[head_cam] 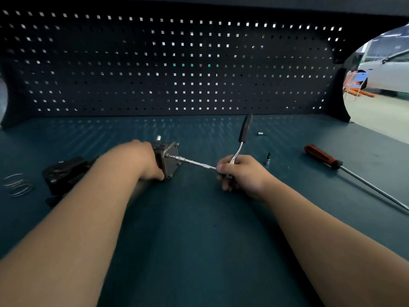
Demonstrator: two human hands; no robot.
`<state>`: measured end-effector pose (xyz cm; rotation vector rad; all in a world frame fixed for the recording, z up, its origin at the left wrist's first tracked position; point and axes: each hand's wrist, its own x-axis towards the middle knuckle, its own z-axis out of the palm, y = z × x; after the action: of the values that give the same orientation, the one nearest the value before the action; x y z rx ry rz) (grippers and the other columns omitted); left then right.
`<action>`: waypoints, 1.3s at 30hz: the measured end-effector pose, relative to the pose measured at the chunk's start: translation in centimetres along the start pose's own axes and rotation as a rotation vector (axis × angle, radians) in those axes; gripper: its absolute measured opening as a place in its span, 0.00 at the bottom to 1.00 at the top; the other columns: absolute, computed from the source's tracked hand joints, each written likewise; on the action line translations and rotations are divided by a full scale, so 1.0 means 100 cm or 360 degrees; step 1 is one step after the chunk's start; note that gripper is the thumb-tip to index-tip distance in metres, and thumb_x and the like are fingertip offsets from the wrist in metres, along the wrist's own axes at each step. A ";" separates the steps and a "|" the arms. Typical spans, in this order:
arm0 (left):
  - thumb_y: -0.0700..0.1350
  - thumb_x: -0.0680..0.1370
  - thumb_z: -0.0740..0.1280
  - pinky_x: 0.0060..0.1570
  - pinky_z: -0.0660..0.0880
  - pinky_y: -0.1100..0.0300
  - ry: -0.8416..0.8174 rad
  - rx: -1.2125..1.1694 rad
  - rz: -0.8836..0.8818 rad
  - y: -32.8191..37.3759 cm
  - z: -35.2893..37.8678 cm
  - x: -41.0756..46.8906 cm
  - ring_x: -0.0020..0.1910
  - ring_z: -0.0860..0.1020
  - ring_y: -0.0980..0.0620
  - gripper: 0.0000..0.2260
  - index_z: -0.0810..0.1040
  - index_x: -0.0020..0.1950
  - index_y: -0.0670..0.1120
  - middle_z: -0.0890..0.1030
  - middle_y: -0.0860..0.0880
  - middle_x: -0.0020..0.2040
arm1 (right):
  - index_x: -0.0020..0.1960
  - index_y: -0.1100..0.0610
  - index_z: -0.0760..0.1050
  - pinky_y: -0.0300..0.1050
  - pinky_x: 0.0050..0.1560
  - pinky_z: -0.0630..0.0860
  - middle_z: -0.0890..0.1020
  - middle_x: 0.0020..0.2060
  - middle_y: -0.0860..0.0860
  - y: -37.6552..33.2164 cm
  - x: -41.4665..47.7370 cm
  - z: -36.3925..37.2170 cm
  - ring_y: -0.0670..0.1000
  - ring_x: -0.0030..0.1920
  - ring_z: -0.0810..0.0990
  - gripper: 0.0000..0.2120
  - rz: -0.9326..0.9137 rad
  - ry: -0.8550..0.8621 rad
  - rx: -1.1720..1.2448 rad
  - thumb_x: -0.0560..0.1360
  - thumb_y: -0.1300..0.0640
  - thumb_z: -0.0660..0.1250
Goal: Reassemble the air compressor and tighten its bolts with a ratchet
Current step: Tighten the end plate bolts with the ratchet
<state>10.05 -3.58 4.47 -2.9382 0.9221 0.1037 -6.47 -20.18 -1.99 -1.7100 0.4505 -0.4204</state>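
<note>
On the dark teal desk, the small grey metal air compressor block lies left of centre, its flat end plate facing right. The left grip wraps around the block's body from the left side, fingers curled over it, holding it against the desk. The right grip is closed around the head end of the chrome ratchet with a black rubber handle, whose handle rises up and away from the person. A slim chrome extension bar runs from the ratchet head leftward to a bolt on the upper part of the end plate; the right thumb and forefinger pinch the bar where it meets the head. A short dark bit socket stands just right of the right grip, and another small silver socket lies farther back, near the ratchet handle. A long screwdriver with a red and black handle lies at an angle well to the right. Left of the left forearm sits a black cast housing part, and beside it, near the desk's left edge, lie thin wire rings. A dark perforated pegboard stands behind the desk.
</note>
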 end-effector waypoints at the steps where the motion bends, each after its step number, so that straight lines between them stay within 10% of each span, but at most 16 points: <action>1: 0.62 0.68 0.72 0.54 0.72 0.54 -0.0015 0.0061 0.0046 -0.005 -0.009 0.002 0.56 0.75 0.44 0.33 0.71 0.67 0.47 0.75 0.46 0.60 | 0.43 0.59 0.75 0.41 0.29 0.71 0.77 0.26 0.49 -0.002 0.002 0.000 0.50 0.25 0.76 0.04 0.0011 -0.0020 0.0075 0.76 0.65 0.66; 5: 0.68 0.69 0.66 0.72 0.56 0.44 -0.0005 0.0057 0.0163 -0.031 -0.007 0.010 0.71 0.62 0.42 0.39 0.58 0.76 0.56 0.65 0.48 0.74 | 0.43 0.57 0.72 0.38 0.28 0.70 0.78 0.30 0.49 -0.004 0.007 0.007 0.47 0.24 0.73 0.10 -0.0008 -0.0012 0.0349 0.75 0.71 0.64; 8: 0.61 0.71 0.69 0.71 0.61 0.49 -0.0119 -0.0438 0.0151 -0.038 0.008 0.010 0.73 0.60 0.42 0.41 0.53 0.78 0.55 0.62 0.46 0.76 | 0.45 0.58 0.72 0.38 0.28 0.71 0.79 0.31 0.48 0.000 0.008 0.006 0.46 0.25 0.73 0.10 -0.0006 -0.0043 0.0414 0.75 0.73 0.63; 15: 0.66 0.68 0.69 0.68 0.63 0.50 -0.0244 -0.0143 0.0068 -0.019 0.010 0.003 0.74 0.58 0.40 0.48 0.47 0.79 0.51 0.55 0.45 0.77 | 0.52 0.57 0.72 0.40 0.31 0.74 0.77 0.33 0.54 0.000 0.017 -0.002 0.47 0.26 0.75 0.09 -0.0056 0.0132 0.0327 0.76 0.68 0.66; 19: 0.64 0.70 0.70 0.68 0.63 0.54 0.0095 -0.0100 0.0376 -0.006 0.000 0.010 0.72 0.64 0.44 0.45 0.53 0.78 0.49 0.58 0.46 0.76 | 0.53 0.57 0.72 0.42 0.31 0.70 0.75 0.30 0.54 0.000 0.023 -0.003 0.47 0.26 0.72 0.09 -0.0005 0.0139 0.0295 0.76 0.67 0.66; 25: 0.50 0.75 0.68 0.61 0.70 0.56 0.0418 -0.0293 0.0784 0.005 0.013 0.012 0.61 0.73 0.52 0.10 0.79 0.56 0.54 0.71 0.54 0.65 | 0.42 0.59 0.70 0.38 0.24 0.61 0.75 0.27 0.50 -0.017 0.037 -0.001 0.46 0.21 0.63 0.09 0.0173 0.0198 0.0508 0.80 0.57 0.61; 32: 0.57 0.82 0.52 0.56 0.67 0.55 0.0516 0.0330 0.0921 0.017 0.017 0.016 0.60 0.68 0.51 0.18 0.76 0.61 0.51 0.67 0.56 0.66 | 0.40 0.55 0.68 0.33 0.18 0.55 0.76 0.23 0.49 -0.021 0.043 0.002 0.45 0.16 0.59 0.13 0.0559 0.0332 0.0602 0.81 0.52 0.56; 39: 0.57 0.83 0.49 0.58 0.68 0.54 0.0391 0.0372 0.0860 0.018 0.019 0.021 0.63 0.66 0.51 0.20 0.74 0.63 0.50 0.69 0.54 0.64 | 0.41 0.48 0.74 0.37 0.38 0.68 0.77 0.31 0.39 -0.001 0.027 -0.013 0.38 0.32 0.73 0.09 -0.0319 0.0359 -0.0516 0.79 0.51 0.62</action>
<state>10.62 -6.13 2.34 -2.4522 1.6166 -0.3251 -4.84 -22.61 -1.54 -2.0411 0.5339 -0.7218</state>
